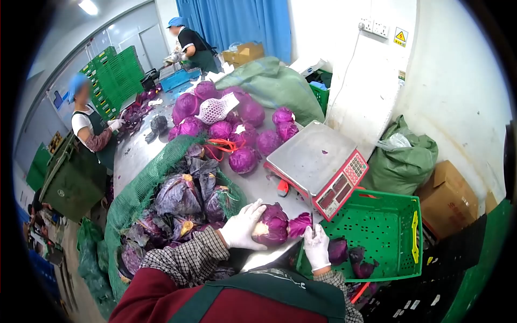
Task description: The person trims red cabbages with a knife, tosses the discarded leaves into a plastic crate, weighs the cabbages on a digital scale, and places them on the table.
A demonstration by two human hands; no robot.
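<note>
My left hand point(243, 225), in a white glove, is wrapped round a red cabbage point(271, 225) above the metal table's near edge. A loose purple cabbage leaf point(299, 225) sticks out from the cabbage's right side. My right hand point(316, 247), gloved too, is closed at the outer end of this leaf. Below my left arm, a green mesh sack point(145, 188) lies open with several dark-leaved cabbages point(177, 196) in it. Under and beside my right hand is a green crate point(390, 237) with a few purple leaves point(363, 266) inside.
A scale point(312, 156) stands right of several peeled cabbages point(243, 160) on the metal table point(132, 161). A green sack point(406, 156) and a cardboard box point(449, 199) stand by the wall. Two co-workers point(91, 121) point(194, 48) are across the table, near stacked green crates point(118, 72).
</note>
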